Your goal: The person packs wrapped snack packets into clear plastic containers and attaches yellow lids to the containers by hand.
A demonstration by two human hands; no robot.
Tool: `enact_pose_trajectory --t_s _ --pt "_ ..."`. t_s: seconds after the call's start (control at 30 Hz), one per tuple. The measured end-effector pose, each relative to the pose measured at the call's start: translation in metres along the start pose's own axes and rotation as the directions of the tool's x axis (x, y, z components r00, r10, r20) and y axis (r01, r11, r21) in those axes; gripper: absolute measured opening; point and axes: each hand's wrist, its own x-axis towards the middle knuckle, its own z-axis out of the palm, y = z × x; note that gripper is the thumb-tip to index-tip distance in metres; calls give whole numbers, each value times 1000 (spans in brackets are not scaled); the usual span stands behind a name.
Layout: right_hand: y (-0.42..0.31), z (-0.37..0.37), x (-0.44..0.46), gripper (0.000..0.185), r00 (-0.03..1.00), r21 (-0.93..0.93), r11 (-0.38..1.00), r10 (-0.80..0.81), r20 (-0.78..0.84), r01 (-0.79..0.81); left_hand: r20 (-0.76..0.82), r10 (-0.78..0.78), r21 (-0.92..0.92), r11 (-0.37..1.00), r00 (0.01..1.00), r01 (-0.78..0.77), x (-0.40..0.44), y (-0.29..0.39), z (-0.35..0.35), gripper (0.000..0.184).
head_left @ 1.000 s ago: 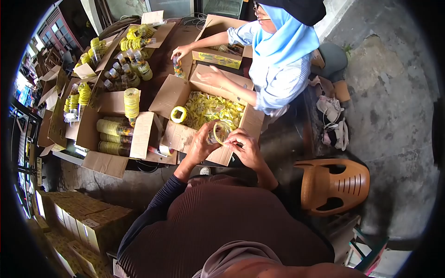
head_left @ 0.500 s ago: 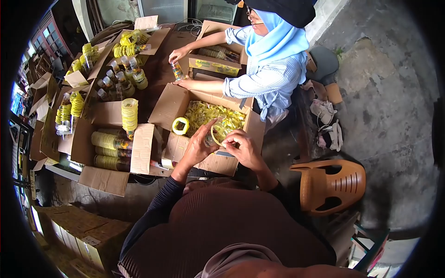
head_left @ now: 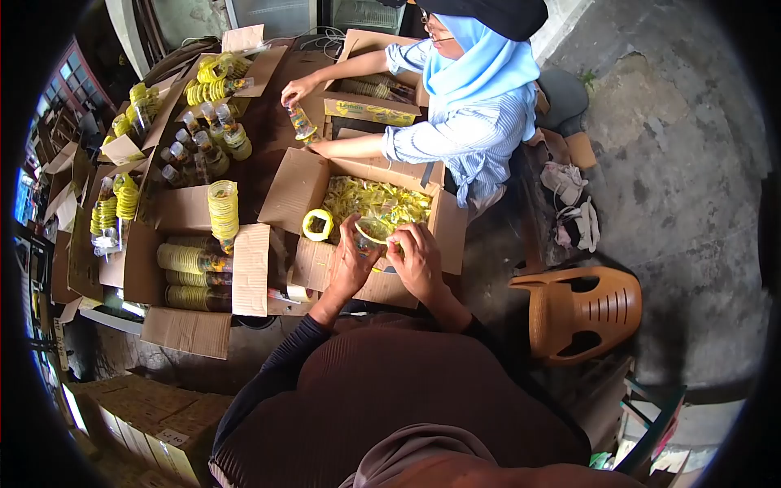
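My left hand (head_left: 351,264) is wrapped round a clear plastic cup (head_left: 372,233) with a yellow rim, held upright over the near side of an open carton (head_left: 289,198). At the cup's right, my right hand (head_left: 416,259) pinches the rim between thumb and fingers. Yellow wrapper-like pieces (head_left: 374,200) fill the carton beyond my hands. A yellow ring-shaped roll (head_left: 317,224) rests at the carton's left edge. Farther left, a stack of yellow-rimmed cups (head_left: 223,213) stands at a second carton (head_left: 250,271) with more stacks lying inside.
Across the table, a co-worker (head_left: 480,114) holds a colourful cup stack (head_left: 302,124) in both hands. Several clear bottle-like containers (head_left: 201,145) and more cartons stand at the left. A brown plastic chair (head_left: 582,313) is at the right, and boxes (head_left: 154,415) are at the lower left.
The co-worker's nearer hand has moved left to the colourful cup stack, which is now tilted. My hands remain at the cup, with my right fingers shifted upward along its rim.
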Motion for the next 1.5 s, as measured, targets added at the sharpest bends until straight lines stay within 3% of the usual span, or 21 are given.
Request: enact_pose_trajectory --t_s 0.17,0.23,0.3,0.37,0.4,0.43,0.47,0.63,0.73,0.77,0.83,0.9,0.97,1.03,1.1,1.17,1.33,1.37,1.43,1.5 --pt "1 13 -5 19 993 0 997 77 -85 -77 -25 59 -88 994 998 -61 4 -1 9 79" --pt "5 18 -7 18 972 136 972 205 -117 -189 -52 65 -117 991 997 -71 2 -4 11 80" --pt "19 27 -11 15 953 198 945 285 -102 -261 -142 199 16 980 970 -199 3 -16 10 81" --pt "55 47 -24 16 835 473 739 550 -12 -480 -122 149 -41 987 981 -154 1 -19 11 85" --pt "63 43 -24 11 782 505 657 621 58 -560 -142 230 -8 972 963 -233 1 -16 12 86" --pt "70 40 -23 11 781 514 648 620 72 -562 -161 312 27 950 936 -312 3 -14 13 87" --pt "76 37 -23 11 786 535 637 612 86 -555 -150 268 -48 960 952 -277 4 -17 15 88" --pt "85 35 -23 11 800 538 626 574 173 -565 -138 201 -82 974 970 -213 13 -5 14 84" --pt "81 35 -15 5 843 567 633 472 258 -527 -93 162 -69 983 982 -168 13 -12 14 76" --pt "80 30 -11 9 908 509 752 362 212 -419 -57 128 -50 990 990 -131 13 -20 15 72" --pt "73 23 3 16 925 478 793 300 234 -378 -37 31 21 999 999 -31 10 -29 14 64" --pt "64 15 18 18 938 475 813 246 245 -337 62 80 126 988 995 -87 10 -20 10 60" --pt "63 13 26 20 949 477 827 196 248 -296 66 72 86 993 995 -77 9 -18 10 56" --pt "66 14 31 23 962 424 898 -1 273 -119 132 167 9 986 977 -169 7 -16 10 55" --pt "70 12 35 18 947 498 856 -31 320 -140 208 134 -65 990 969 -124 7 -21 13 58" --pt "81 10 38 11 746 491 755 -4 666 -434 296 134 39 988 946 -152 4 -23 10 65" --pt "97 16 35 10 772 566 666 23 636 -486 327 13 83 996 945 -42 7 -14 6 70" --pt "100 20 33 10 770 566 668 17 638 -484 264 31 34 999 964 -41 9 -8 3 65" --pt "104 24 29 10 770 520 651 159 618 -552 196 43 -15 999 980 -41 12 -8 -2 61" --pt "106 27 29 10 778 523 657 160 608 -544 143 46 -204 979 989 -16 16 -12 -13 47"
